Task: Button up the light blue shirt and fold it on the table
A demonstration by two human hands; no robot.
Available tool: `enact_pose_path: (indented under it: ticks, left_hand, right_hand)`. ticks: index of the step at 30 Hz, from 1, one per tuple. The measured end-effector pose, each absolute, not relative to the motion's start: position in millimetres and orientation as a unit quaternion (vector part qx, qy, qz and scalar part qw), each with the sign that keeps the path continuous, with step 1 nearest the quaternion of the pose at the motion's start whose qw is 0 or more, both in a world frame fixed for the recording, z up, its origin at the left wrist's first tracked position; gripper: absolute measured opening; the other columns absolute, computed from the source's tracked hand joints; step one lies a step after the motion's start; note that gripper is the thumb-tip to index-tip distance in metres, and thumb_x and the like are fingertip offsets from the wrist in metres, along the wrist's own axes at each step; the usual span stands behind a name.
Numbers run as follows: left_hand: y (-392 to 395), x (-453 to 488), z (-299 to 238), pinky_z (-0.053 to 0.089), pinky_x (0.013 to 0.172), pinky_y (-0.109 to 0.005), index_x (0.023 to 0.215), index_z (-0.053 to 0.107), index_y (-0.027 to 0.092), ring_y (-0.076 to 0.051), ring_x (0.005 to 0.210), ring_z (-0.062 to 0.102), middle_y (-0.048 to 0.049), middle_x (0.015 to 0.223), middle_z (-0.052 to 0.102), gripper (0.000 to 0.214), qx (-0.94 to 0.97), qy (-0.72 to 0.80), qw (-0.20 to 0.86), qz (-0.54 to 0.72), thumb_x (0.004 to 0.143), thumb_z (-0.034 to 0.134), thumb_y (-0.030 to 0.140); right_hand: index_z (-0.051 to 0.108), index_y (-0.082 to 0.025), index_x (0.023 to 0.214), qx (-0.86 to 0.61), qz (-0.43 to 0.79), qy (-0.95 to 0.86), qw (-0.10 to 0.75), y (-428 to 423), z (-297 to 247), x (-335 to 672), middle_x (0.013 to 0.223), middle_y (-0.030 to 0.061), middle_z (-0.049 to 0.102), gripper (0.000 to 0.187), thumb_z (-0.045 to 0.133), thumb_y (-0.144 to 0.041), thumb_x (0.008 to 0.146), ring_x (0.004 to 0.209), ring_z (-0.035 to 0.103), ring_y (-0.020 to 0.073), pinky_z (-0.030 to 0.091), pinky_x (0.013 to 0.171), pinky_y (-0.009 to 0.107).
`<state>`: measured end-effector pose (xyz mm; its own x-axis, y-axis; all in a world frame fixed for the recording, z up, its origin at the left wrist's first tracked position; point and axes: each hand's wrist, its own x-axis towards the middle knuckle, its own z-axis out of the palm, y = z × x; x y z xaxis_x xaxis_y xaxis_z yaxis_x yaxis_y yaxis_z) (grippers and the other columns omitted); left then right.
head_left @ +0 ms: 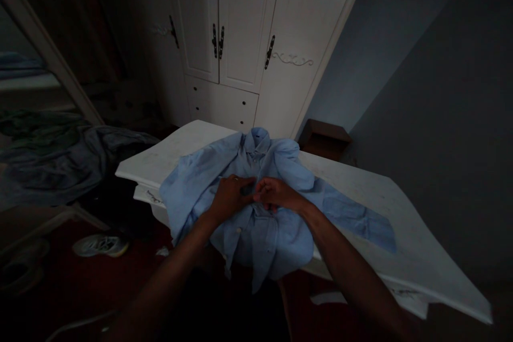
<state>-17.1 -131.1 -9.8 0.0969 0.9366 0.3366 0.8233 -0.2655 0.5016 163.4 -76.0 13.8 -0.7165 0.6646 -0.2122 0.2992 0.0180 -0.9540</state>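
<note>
A light blue button-up shirt [224,160] lies face up on a white tabletop, its collar at the far side. The upper buttons by the collar look fastened, while the lower front edges hang apart over the near edge. My left hand [231,196] pinches the front placket about halfway down, fingers pointing right. Close against it, my right hand [278,194] has its fingers curled on the same strip of cloth. A button between the fingertips, if any, is too dark to make out. One sleeve stretches out to the right.
The white table [360,187] has wavy edges. Behind it stands a white wardrobe [240,16] with dark handles. A small brown box-like piece [325,136] is by the wall. Rumpled clothes [72,155] lie at left, above a shoe [100,245] on the red floor.
</note>
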Motion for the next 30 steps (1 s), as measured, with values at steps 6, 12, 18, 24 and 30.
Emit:
enact_pose_path:
  ticks: [6, 12, 18, 24, 30]
  left_hand:
    - [-122, -21, -14, 0.048, 0.090, -0.035, 0.116, 0.068, 0.020, -0.023, 0.097, 0.067, -0.0075, 0.107, 0.073, 0.036, 0.695, 0.586, 0.165, 0.384, 0.090, 0.053, 0.040]
    - [-123, -27, -17, 0.049, 0.093, -0.035, 0.113, 0.069, 0.019, -0.022, 0.102, 0.066, -0.0061, 0.108, 0.073, 0.034, 0.699, 0.560, 0.191, 0.402, 0.088, 0.053, 0.036]
    - [-132, -30, -18, 0.044, 0.100, -0.039, 0.113, 0.065, 0.021, -0.023, 0.108, 0.062, -0.0060, 0.115, 0.069, 0.039, 0.703, 0.555, 0.189, 0.403, 0.078, 0.066, 0.039]
    - [-138, -24, -12, 0.043, 0.095, -0.040, 0.100, 0.066, 0.021, -0.023, 0.101, 0.062, -0.0051, 0.104, 0.070, 0.032, 0.726, 0.555, 0.140, 0.380, 0.075, 0.070, 0.040]
    - [-139, -20, -13, 0.044, 0.087, -0.038, 0.094, 0.065, 0.020, -0.024, 0.093, 0.061, -0.0046, 0.094, 0.069, 0.034, 0.720, 0.579, 0.095, 0.371, 0.075, 0.070, 0.047]
  right_hand:
    - [0.056, -0.019, 0.088, -0.357, 0.459, -0.786, 0.210, -76, -4, 154, 0.062, -0.0078, 0.053, 0.050, 0.086, -0.043, 0.056, 0.053, 0.048, 0.0074, 0.036, 0.047, 0.019]
    - [0.063, -0.017, 0.079, -0.336, 0.496, -0.777, 0.193, -74, -5, 155, 0.056, -0.0070, 0.051, 0.041, 0.083, -0.046, 0.058, 0.051, 0.045, 0.0070, 0.033, 0.046, 0.019]
    - [0.068, -0.015, 0.076, -0.387, 0.579, -0.685, 0.212, -76, 5, 163, 0.054, -0.0052, 0.055, 0.039, 0.079, -0.049, 0.059, 0.039, 0.040, 0.0050, 0.027, 0.033, 0.018]
    - [0.070, -0.015, 0.071, -0.431, 0.583, -0.643, 0.247, -77, 9, 163, 0.044, -0.0080, 0.046, 0.033, 0.080, -0.043, 0.057, 0.036, 0.033, 0.0037, 0.020, 0.031, 0.017]
    - [0.069, -0.015, 0.070, -0.449, 0.548, -0.646, 0.285, -77, 10, 161, 0.041, -0.0082, 0.043, 0.033, 0.080, -0.043, 0.056, 0.036, 0.034, 0.0050, 0.023, 0.032, 0.017]
